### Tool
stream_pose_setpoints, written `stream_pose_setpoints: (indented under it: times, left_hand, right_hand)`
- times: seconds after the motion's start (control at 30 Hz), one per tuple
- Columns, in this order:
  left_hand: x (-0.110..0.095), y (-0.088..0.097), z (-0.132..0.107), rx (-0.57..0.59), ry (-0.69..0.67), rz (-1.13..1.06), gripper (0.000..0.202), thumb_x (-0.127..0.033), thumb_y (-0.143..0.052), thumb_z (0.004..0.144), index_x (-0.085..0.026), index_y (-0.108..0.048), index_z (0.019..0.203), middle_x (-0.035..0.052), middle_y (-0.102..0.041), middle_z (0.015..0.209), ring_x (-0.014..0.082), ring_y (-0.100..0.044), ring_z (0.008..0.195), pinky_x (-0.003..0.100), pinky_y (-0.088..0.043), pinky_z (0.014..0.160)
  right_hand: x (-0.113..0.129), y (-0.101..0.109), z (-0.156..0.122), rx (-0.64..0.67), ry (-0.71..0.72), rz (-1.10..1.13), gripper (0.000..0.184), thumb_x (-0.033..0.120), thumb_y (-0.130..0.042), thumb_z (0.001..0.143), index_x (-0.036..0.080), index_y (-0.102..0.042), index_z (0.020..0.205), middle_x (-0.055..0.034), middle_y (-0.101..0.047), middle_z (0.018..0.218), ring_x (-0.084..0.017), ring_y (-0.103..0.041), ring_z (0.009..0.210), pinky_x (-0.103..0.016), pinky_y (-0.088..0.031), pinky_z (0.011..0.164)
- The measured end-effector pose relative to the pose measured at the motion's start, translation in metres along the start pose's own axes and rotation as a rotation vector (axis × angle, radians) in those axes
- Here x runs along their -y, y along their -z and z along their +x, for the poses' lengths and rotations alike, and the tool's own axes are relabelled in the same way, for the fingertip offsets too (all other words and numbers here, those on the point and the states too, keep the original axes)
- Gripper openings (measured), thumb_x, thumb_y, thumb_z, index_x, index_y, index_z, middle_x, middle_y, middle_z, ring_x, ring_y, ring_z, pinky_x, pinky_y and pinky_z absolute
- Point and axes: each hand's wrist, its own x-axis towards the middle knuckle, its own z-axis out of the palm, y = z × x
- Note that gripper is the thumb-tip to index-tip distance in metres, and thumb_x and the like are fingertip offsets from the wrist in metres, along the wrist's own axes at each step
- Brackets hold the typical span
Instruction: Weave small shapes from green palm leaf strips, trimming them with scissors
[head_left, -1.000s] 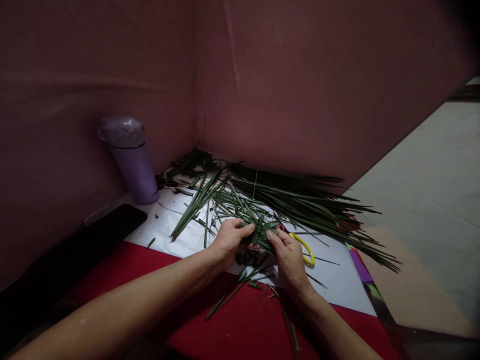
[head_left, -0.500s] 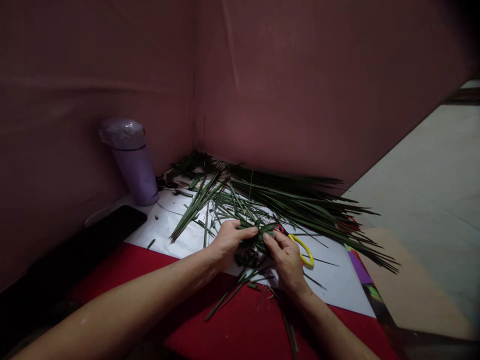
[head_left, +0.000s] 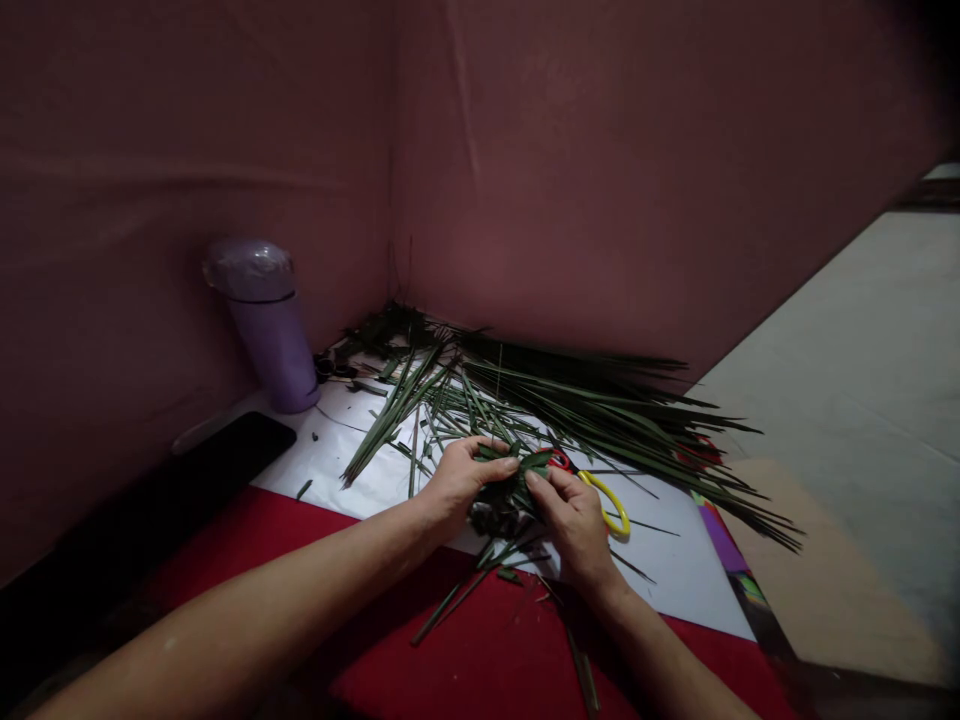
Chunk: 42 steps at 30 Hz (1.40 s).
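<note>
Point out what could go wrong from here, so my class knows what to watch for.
1. The folded leaf piece might loosen if either the left hand or the right hand slips, since fingertips hold it.
2. The scissors lie close beside the right hand, which could knock them; their blades are hard to see.
3. Loose strips just below the hands could get snagged.

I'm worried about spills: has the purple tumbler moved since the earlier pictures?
No. Judged against the wall corner and the black slab, the purple tumbler has kept its place; the whole view only shifts slightly.
</note>
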Motion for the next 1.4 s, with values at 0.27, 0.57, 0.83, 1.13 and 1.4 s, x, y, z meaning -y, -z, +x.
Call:
stream_pose_setpoints:
  times: [0.27, 0.57, 0.83, 1.13, 1.4]
  left_hand:
    - [-0.006, 0.002, 0.002, -0.053, -0.168, 0.261, 0.021, -0.025, -0.075, 0.051, -0.013, -0.06, 0.059, -0.0012, -0.055, 0.053, 0.0093, -0.048, 0.049, 0.021, -0.036, 0.049]
    - [-0.01, -0.001, 0.001, -0.064, -0.137, 0.301, 0.016, -0.022, -0.072, 0.052, -0.011, -0.062, 0.057, 0.0013, -0.056, 0.054, 0.0103, -0.048, 0.049, 0.023, -0.037, 0.05]
    - [-0.006, -0.001, 0.002, -0.1, -0.084, 0.263, 0.011, -0.02, -0.067, 0.054, -0.012, -0.059, 0.053, -0.0007, -0.053, 0.049, 0.0085, -0.045, 0.044, 0.022, -0.034, 0.046]
    - [0.0, 0.0, 0.003, -0.071, -0.038, 0.18, 0.01, -0.021, -0.064, 0.056, -0.013, -0.058, 0.057, -0.0022, -0.052, 0.05, 0.0083, -0.045, 0.044, 0.022, -0.034, 0.045]
    - [0.0, 0.001, 0.004, 0.105, 0.056, -0.06, 0.011, -0.018, -0.066, 0.058, -0.011, -0.058, 0.058, -0.0009, -0.054, 0.053, 0.0085, -0.048, 0.046, 0.023, -0.036, 0.049]
  right_hand:
    - [0.0, -0.001, -0.001, 0.008, 0.088, -0.122, 0.025, 0.036, -0.054, 0.079, 0.016, -0.055, 0.063, 0.0035, -0.041, 0.058, -0.011, -0.034, 0.055, -0.024, -0.028, 0.05]
    - [0.001, 0.001, 0.0, 0.021, 0.085, -0.087, 0.026, 0.034, -0.057, 0.076, 0.018, -0.05, 0.058, 0.0042, -0.04, 0.056, -0.011, -0.034, 0.054, -0.023, -0.029, 0.05]
    - [0.0, -0.001, 0.001, 0.089, -0.089, 0.15, 0.023, 0.037, -0.059, 0.075, 0.015, -0.06, 0.067, 0.0009, -0.054, 0.06, -0.012, -0.043, 0.054, -0.024, -0.034, 0.051]
    - [-0.001, -0.001, 0.003, 0.122, -0.207, 0.376, 0.019, 0.033, -0.064, 0.073, 0.016, -0.06, 0.065, 0.0014, -0.057, 0.059, -0.011, -0.048, 0.054, -0.023, -0.038, 0.051]
    - [0.007, 0.0, 0.002, 0.183, -0.237, 0.532, 0.012, 0.027, -0.064, 0.075, 0.015, -0.064, 0.075, -0.0016, -0.064, 0.066, -0.012, -0.054, 0.056, -0.023, -0.042, 0.052]
